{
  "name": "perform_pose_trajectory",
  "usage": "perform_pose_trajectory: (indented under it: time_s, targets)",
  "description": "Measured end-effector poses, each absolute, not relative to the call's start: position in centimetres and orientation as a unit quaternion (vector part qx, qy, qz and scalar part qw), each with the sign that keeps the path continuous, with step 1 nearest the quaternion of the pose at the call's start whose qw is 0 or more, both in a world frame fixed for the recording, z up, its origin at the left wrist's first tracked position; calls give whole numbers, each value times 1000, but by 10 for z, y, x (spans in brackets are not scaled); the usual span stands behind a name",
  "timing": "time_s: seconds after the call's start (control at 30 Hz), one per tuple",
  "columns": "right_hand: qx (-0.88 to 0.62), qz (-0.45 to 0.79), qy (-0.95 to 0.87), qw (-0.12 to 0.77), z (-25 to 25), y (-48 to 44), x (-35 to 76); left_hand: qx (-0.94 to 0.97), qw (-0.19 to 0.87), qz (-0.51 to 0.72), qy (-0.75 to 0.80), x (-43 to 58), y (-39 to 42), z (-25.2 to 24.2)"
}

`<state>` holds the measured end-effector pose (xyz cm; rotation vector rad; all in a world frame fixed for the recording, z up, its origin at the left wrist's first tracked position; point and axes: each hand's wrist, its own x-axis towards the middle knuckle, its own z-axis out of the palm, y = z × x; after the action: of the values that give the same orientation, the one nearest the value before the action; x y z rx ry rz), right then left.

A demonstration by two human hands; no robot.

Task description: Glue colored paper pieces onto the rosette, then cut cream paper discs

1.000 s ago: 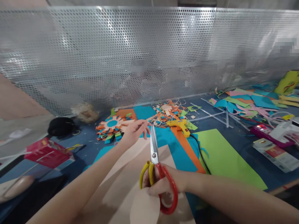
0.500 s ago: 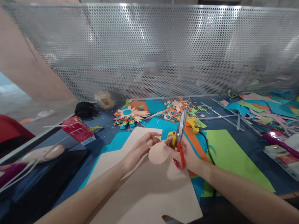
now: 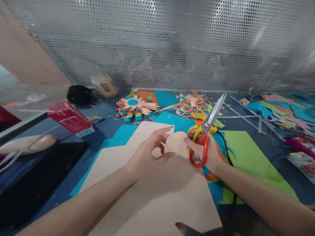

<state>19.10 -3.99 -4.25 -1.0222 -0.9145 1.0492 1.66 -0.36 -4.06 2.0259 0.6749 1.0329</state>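
My right hand (image 3: 205,150) has scissors (image 3: 209,121) hooked in it, with one red and one yellow handle and the blades pointing up and away. Its thumb and fingers also pinch a round cream paper disc (image 3: 176,143) by the right edge. To the left of the disc, my left hand (image 3: 154,147) is open, fingers spread and curved close to the disc's edge; whether they touch it I cannot tell. Beneath both hands lies a large cream paper sheet (image 3: 157,196) with a notch cut in its near edge.
Behind the hands are a layered paper flower (image 3: 133,103), a heap of paper scraps (image 3: 193,102) and a yellow glue gun (image 3: 199,116). Green paper (image 3: 253,164) lies right, near clear sticks (image 3: 242,117). A pink box (image 3: 70,118) stands left, before a perforated metal screen (image 3: 192,42).
The right hand has turned the scissors, so the blades now lean to the right. The disc has shifted slightly up and right in view, and the left hand's thumb and fingers have spread apart.
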Motion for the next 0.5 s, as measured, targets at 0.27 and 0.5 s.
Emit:
perform_pose_trajectory:
  time_s: [0.27,0.5]
  targets:
    - [-462,381,-527,603,-44,-47,190,808,337,374,307,14,-9,-30]
    - [-419,465,-560,542,-32,-56,194,757,406,378,344,19,-14,-23]
